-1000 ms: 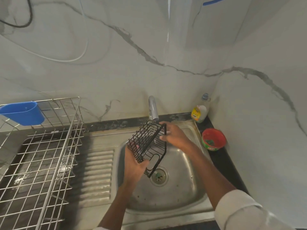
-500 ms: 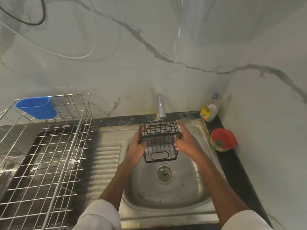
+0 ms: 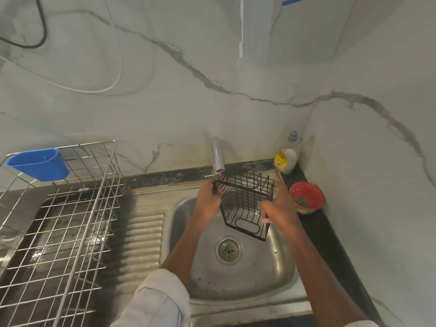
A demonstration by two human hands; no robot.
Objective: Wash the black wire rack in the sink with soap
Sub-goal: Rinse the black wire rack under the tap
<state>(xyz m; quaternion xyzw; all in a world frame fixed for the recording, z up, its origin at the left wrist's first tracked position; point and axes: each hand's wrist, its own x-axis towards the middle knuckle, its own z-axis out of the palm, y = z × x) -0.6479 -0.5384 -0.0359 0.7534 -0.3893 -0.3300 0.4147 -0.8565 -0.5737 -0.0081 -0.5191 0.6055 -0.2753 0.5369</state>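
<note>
rack tipped under the tap

since half a second ago we have swung the black wire rack (image 3: 245,204) from level to tilted, its far corner now dropped toward 5 o'clock. our left hand (image 3: 208,200) curls round the rack's left rim at 9 o'clock of it; our right hand (image 3: 278,206) grips its right side at 3 o'clock, fingers bent round the wires. we hold the rack above the sink (image 3: 278,274), just below the tap (image 3: 217,155).

we count one rack, one tap, one soap bottle (image 3: 286,159) at 1 o'clock, one red tub (image 3: 306,197) on the tabletop (image 3: 330,237), one steel dish rack (image 3: 59,220) at 9 o'clock, one blue cup (image 3: 39,164).
</note>
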